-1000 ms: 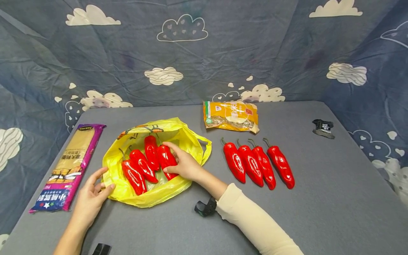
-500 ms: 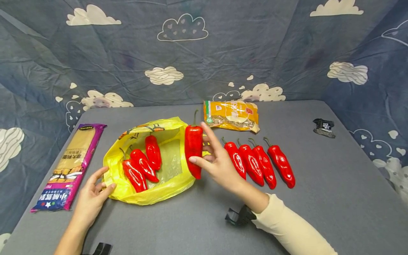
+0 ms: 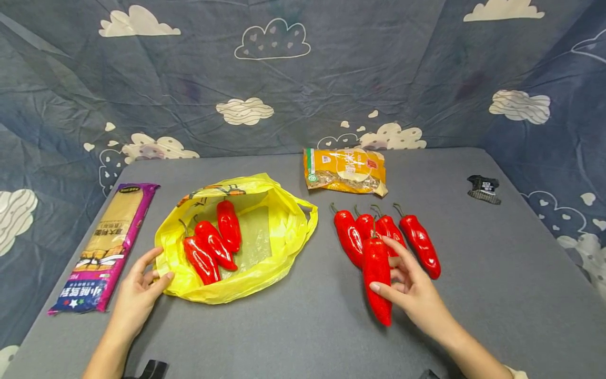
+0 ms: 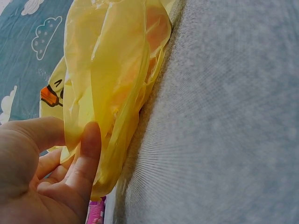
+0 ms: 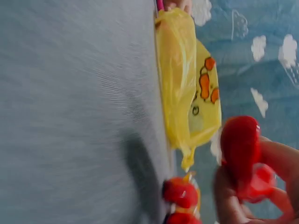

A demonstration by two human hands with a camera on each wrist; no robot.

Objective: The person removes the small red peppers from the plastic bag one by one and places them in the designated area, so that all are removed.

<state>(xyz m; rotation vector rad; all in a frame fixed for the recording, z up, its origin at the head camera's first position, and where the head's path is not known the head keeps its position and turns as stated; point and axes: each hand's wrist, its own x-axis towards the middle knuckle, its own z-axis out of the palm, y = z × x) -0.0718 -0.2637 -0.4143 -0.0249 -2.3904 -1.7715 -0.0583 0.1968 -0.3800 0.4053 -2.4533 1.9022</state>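
My left hand (image 3: 138, 287) pinches the left rim of a yellow plastic bag (image 3: 246, 289); the left wrist view shows thumb and fingers on its thin edge (image 4: 77, 135). Inside the open bag lie three red peppers, one of them (image 3: 201, 260) nearest that hand. Farther right, my right hand (image 3: 414, 289) grips another red pepper (image 3: 377, 284) between thumb and fingers, stem pointing away from me. This pepper (image 5: 240, 144) is above the table in the right wrist view, its shadow below. It partly hides a row of several red peppers, the rightmost (image 3: 420, 245) lying slightly apart.
A purple-edged noodle packet (image 3: 106, 247) lies left of the bag. Behind the pepper row rests an orange food packet (image 3: 345, 171). A small black packet (image 3: 484, 189) sits at the far right. Cloud-printed cloth (image 3: 402, 68) hangs behind the grey table (image 3: 303, 337).
My right hand has lifted a red pepper out of the bag and carried it right, to the front of the pepper row. My left hand has stayed at the bag's rim.
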